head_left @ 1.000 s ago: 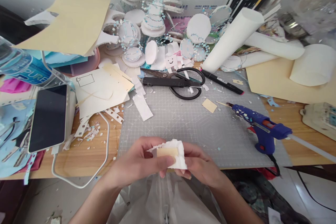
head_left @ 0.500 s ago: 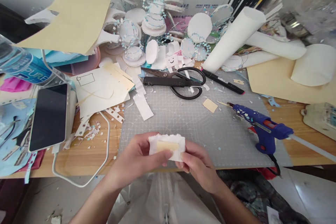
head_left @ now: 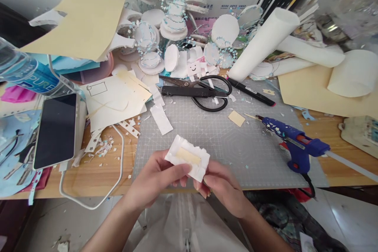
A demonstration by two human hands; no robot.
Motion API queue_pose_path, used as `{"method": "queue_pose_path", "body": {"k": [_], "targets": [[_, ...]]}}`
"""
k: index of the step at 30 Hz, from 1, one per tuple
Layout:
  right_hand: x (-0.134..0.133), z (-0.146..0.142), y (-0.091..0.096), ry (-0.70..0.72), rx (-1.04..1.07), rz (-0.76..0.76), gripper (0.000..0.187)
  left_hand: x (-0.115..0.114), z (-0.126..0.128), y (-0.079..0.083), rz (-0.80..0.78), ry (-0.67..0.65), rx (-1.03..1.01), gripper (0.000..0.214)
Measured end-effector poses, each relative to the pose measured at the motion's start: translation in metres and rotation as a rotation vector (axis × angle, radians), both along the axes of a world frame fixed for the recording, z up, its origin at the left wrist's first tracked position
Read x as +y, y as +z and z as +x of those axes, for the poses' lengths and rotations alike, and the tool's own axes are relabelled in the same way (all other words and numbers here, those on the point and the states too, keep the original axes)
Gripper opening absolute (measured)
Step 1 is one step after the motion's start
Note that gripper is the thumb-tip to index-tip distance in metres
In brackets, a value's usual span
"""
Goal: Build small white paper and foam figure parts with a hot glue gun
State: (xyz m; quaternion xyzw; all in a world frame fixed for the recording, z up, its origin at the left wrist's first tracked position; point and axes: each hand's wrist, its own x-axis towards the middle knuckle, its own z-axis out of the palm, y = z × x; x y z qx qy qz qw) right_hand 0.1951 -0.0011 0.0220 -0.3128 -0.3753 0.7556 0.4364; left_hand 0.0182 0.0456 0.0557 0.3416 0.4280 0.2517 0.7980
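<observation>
Both hands hold a small white foam piece [head_left: 188, 159] with a ragged edge and a tan paper strip stuck across its middle. My left hand [head_left: 155, 179] grips its left side with thumb and fingers. My right hand [head_left: 221, 186] pinches its lower right corner. The piece is tilted, its face turned up toward me, just above the near edge of the grey cutting mat [head_left: 224, 141].
Black scissors [head_left: 197, 91], a black marker [head_left: 251, 92] and a blue glue gun [head_left: 292, 141] lie on or beside the mat. A phone [head_left: 56, 130] with a white cable is at left. Foam discs, white rolls [head_left: 262, 43] and tan sheets crowd the back.
The foam piece has been turned and tilted, its left end raised a little, while both hands stayed at the mat's near edge.
</observation>
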Motion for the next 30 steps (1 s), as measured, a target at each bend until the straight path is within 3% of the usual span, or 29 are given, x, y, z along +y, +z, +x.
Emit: {"method": "queue_pose_path", "body": {"k": [8, 20, 30], "targets": [[0.001, 0.000, 0.001, 0.044, -0.025, -0.019, 0.014, 0.000, 0.005, 0.000, -0.034, -0.030, -0.104, 0.023], [0.000, -0.001, 0.000, 0.036, 0.021, -0.009, 0.013, 0.000, 0.008, 0.003, 0.030, -0.010, -0.164, 0.012], [0.004, -0.005, 0.002, -0.082, -0.090, -0.046, 0.018, -0.001, 0.010, 0.009, 0.266, 0.066, 0.181, 0.010]]}}
